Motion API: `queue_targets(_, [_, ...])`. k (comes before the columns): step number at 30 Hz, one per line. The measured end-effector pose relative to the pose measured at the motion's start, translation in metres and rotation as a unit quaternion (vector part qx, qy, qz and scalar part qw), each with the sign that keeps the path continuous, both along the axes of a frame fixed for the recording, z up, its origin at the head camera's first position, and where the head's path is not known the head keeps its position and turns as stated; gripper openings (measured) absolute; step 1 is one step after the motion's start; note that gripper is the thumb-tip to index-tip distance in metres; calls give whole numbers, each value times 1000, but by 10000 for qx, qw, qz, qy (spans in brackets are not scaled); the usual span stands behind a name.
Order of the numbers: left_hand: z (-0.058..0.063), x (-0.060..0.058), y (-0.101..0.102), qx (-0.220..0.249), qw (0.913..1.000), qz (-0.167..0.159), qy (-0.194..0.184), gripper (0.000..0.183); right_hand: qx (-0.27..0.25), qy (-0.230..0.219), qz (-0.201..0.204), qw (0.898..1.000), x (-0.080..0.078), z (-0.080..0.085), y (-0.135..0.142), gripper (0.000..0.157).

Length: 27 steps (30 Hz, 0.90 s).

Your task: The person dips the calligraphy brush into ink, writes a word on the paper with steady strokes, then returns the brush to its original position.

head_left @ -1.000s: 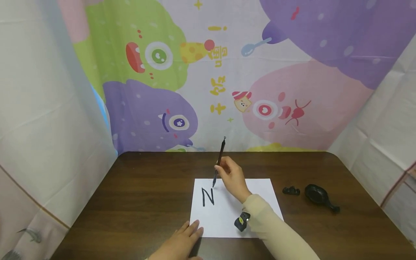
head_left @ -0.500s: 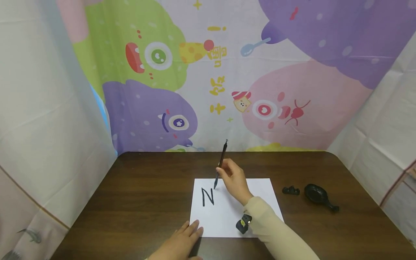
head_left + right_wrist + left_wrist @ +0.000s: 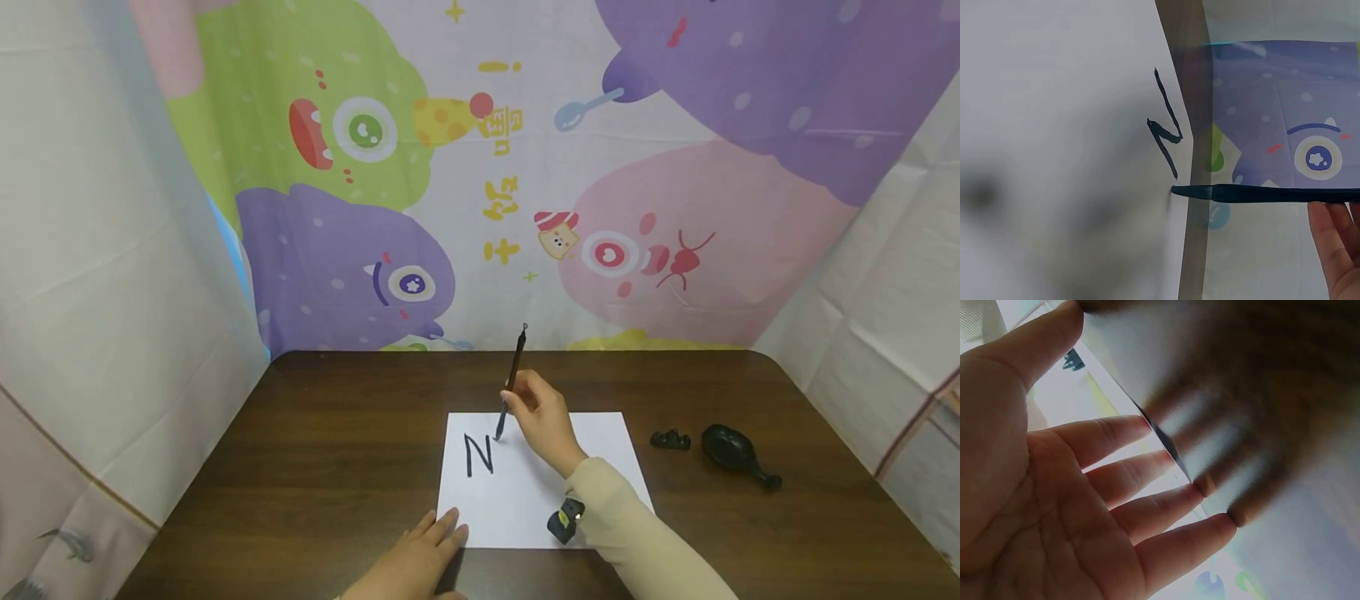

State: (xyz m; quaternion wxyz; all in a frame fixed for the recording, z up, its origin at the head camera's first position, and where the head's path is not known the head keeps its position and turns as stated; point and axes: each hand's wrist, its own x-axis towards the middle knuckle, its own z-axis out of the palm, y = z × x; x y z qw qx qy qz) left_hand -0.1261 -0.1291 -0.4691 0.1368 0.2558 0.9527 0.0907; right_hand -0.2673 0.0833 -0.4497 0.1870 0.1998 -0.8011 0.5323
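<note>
Left grip [image 3: 416, 556]: fingers spread, resting on the paper's [image 3: 517, 504] near-left corner.
N [image 3: 480, 455]: black, on the paper.
Brush [image 3: 516, 364]: tilted, tip just beside the N.
Right grip [image 3: 543, 418]: pinching the brush.
Stand [image 3: 670, 440]: on the worktop [image 3: 322, 467].
Dish [image 3: 727, 447]: far right, black, handled.

I saw the left hand [image 3: 422, 552] resting, fingers outstretched, at the paper's [image 3: 510, 512] near left corner. The right hand [image 3: 543, 418] was pinched over its far edge, sleeved forearm [image 3: 647, 533] crossing its near right.
</note>
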Motion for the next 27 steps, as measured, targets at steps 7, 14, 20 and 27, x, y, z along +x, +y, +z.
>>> queue_targets(7, [-1,1,-1,57,9999,-26,150,75,142,33,-96,9998,3,0,1,11])
queue_targets(14, [-1,1,-1,58,9998,-23,166,75,101,-75,8,9999,5,-1,3,12])
queue_targets(20, [0,-1,0,-8,10000,47,-42,75,110,-31,57,9999,7,-1,4,12])
queue_targets(27, [-2,-1,1,-10,9999,83,-75,75,124,-15,78,9999,8,-2,6,13])
